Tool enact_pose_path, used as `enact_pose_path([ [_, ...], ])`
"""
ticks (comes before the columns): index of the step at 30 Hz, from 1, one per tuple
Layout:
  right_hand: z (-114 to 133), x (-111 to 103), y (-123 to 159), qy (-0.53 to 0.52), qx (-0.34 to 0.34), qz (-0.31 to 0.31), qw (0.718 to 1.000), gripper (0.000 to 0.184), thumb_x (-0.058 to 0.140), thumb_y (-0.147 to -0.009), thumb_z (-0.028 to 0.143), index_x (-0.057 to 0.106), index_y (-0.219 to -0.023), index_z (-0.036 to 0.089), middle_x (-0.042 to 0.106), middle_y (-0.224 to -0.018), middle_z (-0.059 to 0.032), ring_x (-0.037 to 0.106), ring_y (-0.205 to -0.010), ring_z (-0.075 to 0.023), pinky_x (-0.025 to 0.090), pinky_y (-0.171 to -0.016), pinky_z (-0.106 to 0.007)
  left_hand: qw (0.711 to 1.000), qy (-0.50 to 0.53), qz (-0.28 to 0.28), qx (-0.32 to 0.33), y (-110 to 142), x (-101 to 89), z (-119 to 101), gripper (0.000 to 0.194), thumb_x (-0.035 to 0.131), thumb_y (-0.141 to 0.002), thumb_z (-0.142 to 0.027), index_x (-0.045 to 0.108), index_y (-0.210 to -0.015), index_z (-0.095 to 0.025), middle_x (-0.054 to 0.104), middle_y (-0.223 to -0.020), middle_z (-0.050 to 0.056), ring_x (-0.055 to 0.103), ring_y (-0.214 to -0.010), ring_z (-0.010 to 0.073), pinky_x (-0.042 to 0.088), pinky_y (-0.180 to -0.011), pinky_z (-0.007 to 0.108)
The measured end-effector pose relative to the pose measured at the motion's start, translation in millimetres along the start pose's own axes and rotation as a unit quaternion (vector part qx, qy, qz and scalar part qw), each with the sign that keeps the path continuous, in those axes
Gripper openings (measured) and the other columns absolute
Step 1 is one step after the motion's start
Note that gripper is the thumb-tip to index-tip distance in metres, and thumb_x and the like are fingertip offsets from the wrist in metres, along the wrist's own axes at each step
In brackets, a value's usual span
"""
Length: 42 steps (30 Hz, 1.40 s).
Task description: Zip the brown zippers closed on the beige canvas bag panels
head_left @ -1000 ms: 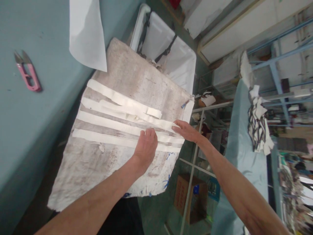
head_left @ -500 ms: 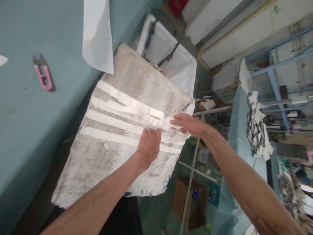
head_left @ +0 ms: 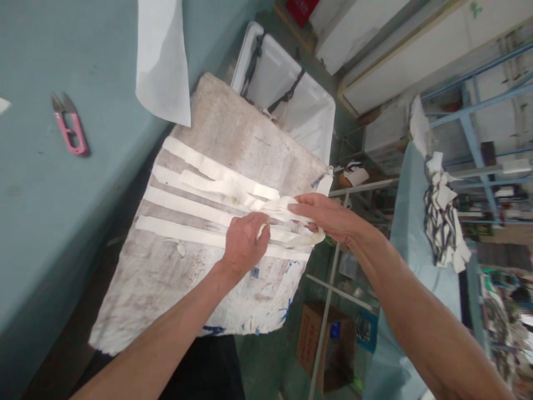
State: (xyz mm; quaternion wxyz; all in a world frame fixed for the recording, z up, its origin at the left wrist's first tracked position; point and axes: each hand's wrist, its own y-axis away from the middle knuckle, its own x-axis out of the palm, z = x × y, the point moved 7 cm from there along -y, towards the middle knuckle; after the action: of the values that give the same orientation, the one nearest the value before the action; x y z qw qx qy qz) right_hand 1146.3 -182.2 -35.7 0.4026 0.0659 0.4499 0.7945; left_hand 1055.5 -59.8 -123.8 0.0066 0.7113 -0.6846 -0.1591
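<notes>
Several long white fabric strips (head_left: 179, 203) lie side by side across a stained, pale padded board (head_left: 250, 139). My right hand (head_left: 328, 216) is closed on a bunched white fabric strip (head_left: 287, 204) at the right ends of the row, its thumb on top. Part of that strip loops below the fingers. Close by on the left, my left hand (head_left: 246, 240) is over the middle of the lower strips. Its thumb and forefinger curl together around a bit of white strip; the other fingers are tucked in.
Pink thread snips (head_left: 70, 125) and a white sheet (head_left: 163, 66) lie on the blue-green table (head_left: 33, 233) at left. Beyond the board stands a white plastic bin (head_left: 310, 105). On the right are a metal frame, a cardboard box (head_left: 327, 344) and another table with a strip pile (head_left: 444, 214).
My left hand has shifted slightly left and turned from a fist pressed on the strips to a thumb-and-finger pinch. The right hand keeps its hold on the bunched strip.
</notes>
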Motion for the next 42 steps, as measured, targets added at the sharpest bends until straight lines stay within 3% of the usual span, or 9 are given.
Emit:
enact_pose_path([
  [5, -1, 6, 13, -0.033, 0.005, -0.014, 0.999, 0.048, 0.091, -0.061, 0.053, 0.064, -0.078, 0.017, 0.056, -0.065, 0.0045, 0.042, -0.052, -0.0063, 0.028, -0.043, -0.018, 0.96, 0.251, -0.007, -0.12, 13, 3.7, 2, 0.019, 0.063, -0.085, -0.029, 0.076, -0.096, -0.021, 0.079, -0.097, 0.009, 0.069, -0.1, 0.0293, 0.05, -0.1, 0.045],
  [9, -5, 16, 23, -0.027, -0.009, -0.012, 1.0, 0.045, 0.085, -0.069, 0.055, 0.064, -0.083, 0.019, 0.055, -0.067, 0.0054, 0.042, -0.053, -0.0069, 0.029, -0.045, -0.019, 0.854, 0.477, 0.041, -0.201, 27, 16.3, -15, 0.031, 0.056, -0.086, -0.041, 0.076, -0.095, -0.018, 0.08, -0.105, 0.013, 0.073, -0.102, 0.0277, 0.056, -0.092, 0.04],
  [13, -7, 30, 32, 0.056, -0.045, -0.056, 0.996, 0.033, 0.071, -0.082, 0.051, 0.063, -0.092, 0.02, 0.061, -0.072, 0.0028, 0.052, -0.057, -0.0119, 0.039, -0.052, -0.024, 0.737, 0.624, 0.058, -0.254, 36, 26.4, -29, 0.043, 0.05, -0.095, -0.05, 0.076, -0.099, -0.016, 0.08, -0.103, 0.013, 0.074, -0.092, 0.0218, 0.06, -0.088, 0.034],
  [16, -8, 42, 40, 0.195, -0.094, -0.136, 0.967, 0.022, 0.057, -0.089, 0.042, 0.065, -0.09, 0.021, 0.071, -0.081, -0.0038, 0.064, -0.071, -0.0193, 0.047, -0.068, -0.032, 0.681, 0.676, 0.037, -0.278, 38, 31.1, -29, 0.029, 0.056, -0.099, -0.039, 0.076, -0.097, -0.017, 0.08, -0.092, 0.007, 0.072, -0.082, 0.0153, 0.058, -0.08, 0.025],
  [19, -15, 54, 47, 0.277, -0.107, -0.219, 0.929, 0.024, 0.053, -0.09, 0.04, 0.066, -0.097, 0.022, 0.077, -0.092, -0.0078, 0.07, -0.081, -0.0254, 0.046, -0.076, -0.036, 0.652, 0.703, 0.016, -0.284, 40, 30.1, -27, 0.023, 0.057, -0.097, -0.03, 0.076, -0.096, -0.018, 0.08, -0.088, 0.004, 0.072, -0.078, 0.0146, 0.057, -0.075, 0.023],
  [25, -41, 70, 46, 0.196, -0.061, -0.229, 0.951, 0.022, 0.051, -0.092, 0.044, 0.063, -0.093, 0.025, 0.075, -0.081, -0.0034, 0.069, -0.072, -0.0226, 0.044, -0.069, -0.032, 0.645, 0.705, 0.015, -0.293, 49, 24.4, -25, 0.027, 0.055, -0.091, -0.029, 0.078, -0.089, -0.013, 0.082, -0.085, 0.01, 0.078, -0.091, 0.0264, 0.061, -0.082, 0.033],
  [29, -49, 74, 48, 0.17, -0.033, -0.239, 0.955, 0.02, 0.054, -0.092, 0.045, 0.063, -0.09, 0.027, 0.077, -0.08, -0.0011, 0.07, -0.073, -0.0217, 0.045, -0.07, -0.031, 0.659, 0.689, -0.009, -0.3, 58, 24.5, -16, 0.015, 0.065, -0.085, -0.024, 0.076, -0.082, -0.015, 0.081, -0.078, 0.006, 0.078, -0.087, 0.0253, 0.061, -0.082, 0.033],
  [37, -46, 81, 57, 0.245, 0.01, -0.322, 0.914, 0.022, 0.059, -0.096, 0.046, 0.065, -0.107, 0.028, 0.085, -0.098, -0.0041, 0.08, -0.095, -0.0302, 0.045, -0.076, -0.035, 0.692, 0.654, -0.039, -0.304, 66, 21.8, -9, 0.009, 0.075, -0.079, -0.024, 0.071, -0.073, -0.019, 0.069, -0.061, -0.004, 0.065, -0.06, 0.013, 0.055, -0.067, 0.022],
  [42, -54, 85, 59, 0.217, 0.006, -0.34, 0.915, 0.031, 0.063, -0.094, 0.046, 0.063, -0.119, 0.026, 0.085, -0.102, -0.0043, 0.08, -0.103, -0.0303, 0.049, -0.081, -0.036, 0.73, 0.619, -0.017, -0.289, 63, 22.7, -7, 0.015, 0.079, -0.077, -0.031, 0.073, -0.079, -0.018, 0.076, -0.072, 0.001, 0.073, -0.078, 0.0204, 0.057, -0.078, 0.029],
])
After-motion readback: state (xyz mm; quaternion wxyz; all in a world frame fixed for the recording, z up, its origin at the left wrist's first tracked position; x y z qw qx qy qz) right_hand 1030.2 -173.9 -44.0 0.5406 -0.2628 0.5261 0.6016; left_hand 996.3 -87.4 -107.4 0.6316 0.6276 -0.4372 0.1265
